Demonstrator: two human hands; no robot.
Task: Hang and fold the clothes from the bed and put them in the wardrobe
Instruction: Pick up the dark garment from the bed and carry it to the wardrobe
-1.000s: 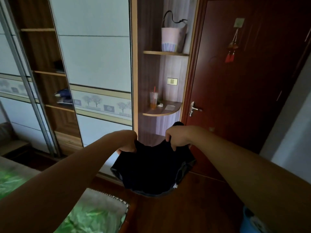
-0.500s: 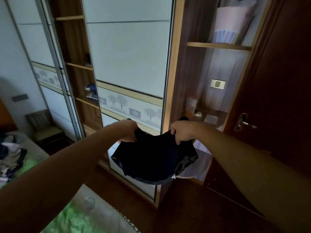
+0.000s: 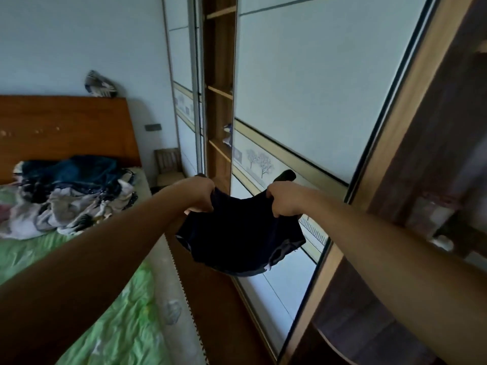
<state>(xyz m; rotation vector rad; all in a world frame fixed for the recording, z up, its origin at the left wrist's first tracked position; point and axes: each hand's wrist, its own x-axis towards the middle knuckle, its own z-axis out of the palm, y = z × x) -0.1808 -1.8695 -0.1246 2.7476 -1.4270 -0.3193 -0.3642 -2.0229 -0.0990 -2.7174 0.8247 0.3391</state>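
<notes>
A small black garment hangs in the air between my two hands, folded over on itself. My left hand grips its upper left edge and my right hand grips its upper right edge, both arms stretched forward. A pile of rumpled clothes lies on the bed at the left, near the wooden headboard. The wardrobe with white sliding doors fills the right. A narrow open section with wooden shelves shows just beyond my left hand.
A small wooden chair stands between the bed and the wardrobe. A strip of dark wooden floor runs between the bed edge and the wardrobe. An open corner shelf unit is at the far right, blurred.
The view has swung left, from the door and corner shelves to the bed and wardrobe. Both hands still hold the black garment the same way.
</notes>
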